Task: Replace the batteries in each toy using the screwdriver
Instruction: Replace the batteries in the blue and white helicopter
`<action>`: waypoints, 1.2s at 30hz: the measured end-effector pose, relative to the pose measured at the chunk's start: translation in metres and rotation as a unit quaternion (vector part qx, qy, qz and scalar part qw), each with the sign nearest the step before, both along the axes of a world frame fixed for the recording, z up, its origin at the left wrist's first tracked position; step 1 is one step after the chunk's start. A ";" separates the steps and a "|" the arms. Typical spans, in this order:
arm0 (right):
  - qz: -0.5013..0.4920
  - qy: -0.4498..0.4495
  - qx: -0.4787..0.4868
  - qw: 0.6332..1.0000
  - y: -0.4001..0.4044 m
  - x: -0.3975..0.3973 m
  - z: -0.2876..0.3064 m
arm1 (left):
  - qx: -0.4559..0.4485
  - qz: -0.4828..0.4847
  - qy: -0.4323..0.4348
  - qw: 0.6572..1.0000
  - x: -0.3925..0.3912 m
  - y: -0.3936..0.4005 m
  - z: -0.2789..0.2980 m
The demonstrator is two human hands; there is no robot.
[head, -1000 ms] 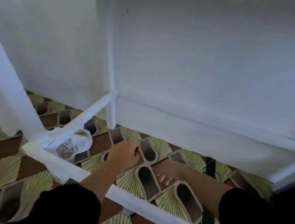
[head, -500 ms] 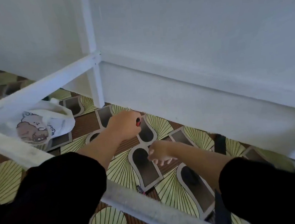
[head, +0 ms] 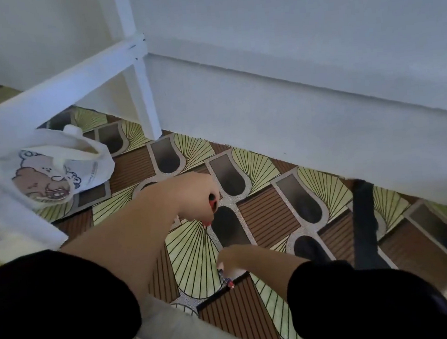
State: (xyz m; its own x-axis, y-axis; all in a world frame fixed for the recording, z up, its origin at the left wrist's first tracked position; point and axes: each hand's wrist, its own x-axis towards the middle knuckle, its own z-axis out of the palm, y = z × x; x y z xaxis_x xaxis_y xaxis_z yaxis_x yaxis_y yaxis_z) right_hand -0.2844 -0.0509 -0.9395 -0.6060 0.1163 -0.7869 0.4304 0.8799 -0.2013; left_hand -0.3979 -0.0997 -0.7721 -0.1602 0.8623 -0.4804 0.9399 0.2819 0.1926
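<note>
I am looking down under a white table at a patterned floor (head: 191, 254). My left hand (head: 189, 196) grips a screwdriver (head: 212, 205) with a red and black handle, its thin shaft pointing down toward the floor. Lower down, my right hand (head: 233, 256) reaches to the floor, and its curled fingertips pinch the top end of a small red and blue object (head: 228, 282) that looks like a battery. It is too small to tell for certain. No toy is in view.
A white cloth bag (head: 56, 169) with a bear print lies on the floor at the left. White table leg (head: 143, 95) and crossbar (head: 50, 84) stand behind it. A white wall (head: 291, 97) closes the back. A dark strap (head: 363, 225) lies at the right. A pale bar (head: 176, 331) crosses the bottom.
The view has tilted down and closer to the floor. My right hand moved down toward me onto the small object. The screwdriver's handle now shows in my left hand.
</note>
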 end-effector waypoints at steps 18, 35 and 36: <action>0.001 0.115 0.051 0.992 -0.013 0.035 -0.016 | -0.002 -0.006 0.019 1.000 -0.001 0.000 0.003; 0.277 0.146 0.091 0.945 -0.023 -0.009 -0.006 | 0.034 0.058 0.098 0.993 0.004 -0.007 0.012; 0.277 0.147 0.097 0.944 -0.021 -0.020 -0.006 | 0.046 0.069 0.119 0.989 0.005 -0.008 0.013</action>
